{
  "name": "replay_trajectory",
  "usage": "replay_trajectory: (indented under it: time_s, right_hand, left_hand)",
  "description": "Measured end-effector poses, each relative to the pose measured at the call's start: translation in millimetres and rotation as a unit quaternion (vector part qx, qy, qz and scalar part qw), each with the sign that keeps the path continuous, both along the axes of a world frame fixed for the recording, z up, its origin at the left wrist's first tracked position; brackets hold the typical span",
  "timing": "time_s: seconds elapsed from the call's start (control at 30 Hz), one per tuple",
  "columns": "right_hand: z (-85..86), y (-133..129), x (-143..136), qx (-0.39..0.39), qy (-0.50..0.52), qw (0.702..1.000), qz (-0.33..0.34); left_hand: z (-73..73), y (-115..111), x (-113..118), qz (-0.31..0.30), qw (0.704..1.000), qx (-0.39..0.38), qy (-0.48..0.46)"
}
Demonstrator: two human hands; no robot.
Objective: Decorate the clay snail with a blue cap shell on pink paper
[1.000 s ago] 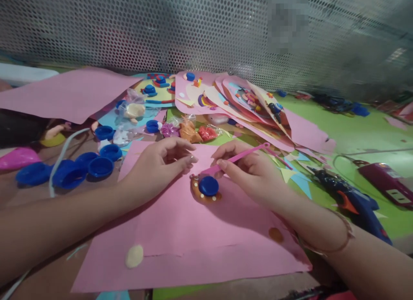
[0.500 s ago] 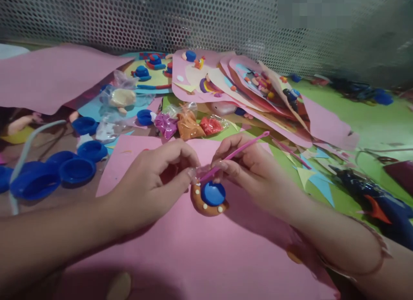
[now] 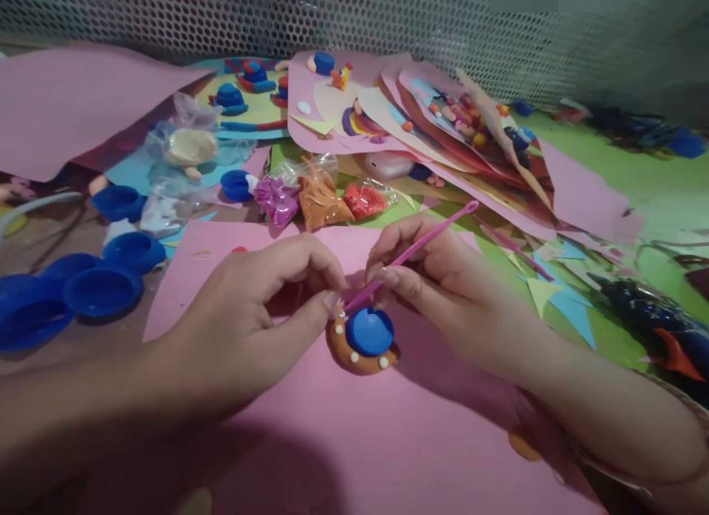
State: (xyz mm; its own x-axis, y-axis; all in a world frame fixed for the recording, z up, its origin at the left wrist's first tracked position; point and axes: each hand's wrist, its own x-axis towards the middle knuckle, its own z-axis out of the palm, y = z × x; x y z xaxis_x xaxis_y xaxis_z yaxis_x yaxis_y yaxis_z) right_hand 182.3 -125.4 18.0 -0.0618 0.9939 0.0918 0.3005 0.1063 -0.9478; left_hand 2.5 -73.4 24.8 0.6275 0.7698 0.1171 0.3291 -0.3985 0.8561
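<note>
Right grip [image 3: 437, 282] holds pink tool [image 3: 424, 243] near clay-filled bags [image 3: 323, 203]

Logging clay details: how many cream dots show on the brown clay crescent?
3: left dot, bottom-centre dot and lower-right dot on the brown clay crescent. The left hand may hide more.

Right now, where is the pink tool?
In the head view, just right of centre: the pink tool is in the right hand, lower end near the blue disc.

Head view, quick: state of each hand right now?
Left hand: curled, fingertips by the brown clay figure; can't tell if holding anything.
Right hand: closed, holding the pink stick tool.
</note>
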Motion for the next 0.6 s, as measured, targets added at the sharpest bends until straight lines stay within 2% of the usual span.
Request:
replay_trajectory:
  time_s: [0.33, 0.6]
  right_hand:
    - [-1.4, -0.5, 0.7, -0.001, 0.000, 1.000, 0.010]
    - [-0.9, -1.2, 0.7, 0.003, 0.003, 1.000, 0.012]
  left_hand:
    - [0.9, 1.3, 0.9, 0.019, 0.999, -0.035, 0.016]
    - [-0.9, 0.1, -0.9, 0.025, 1.000, -0.007, 0.011]
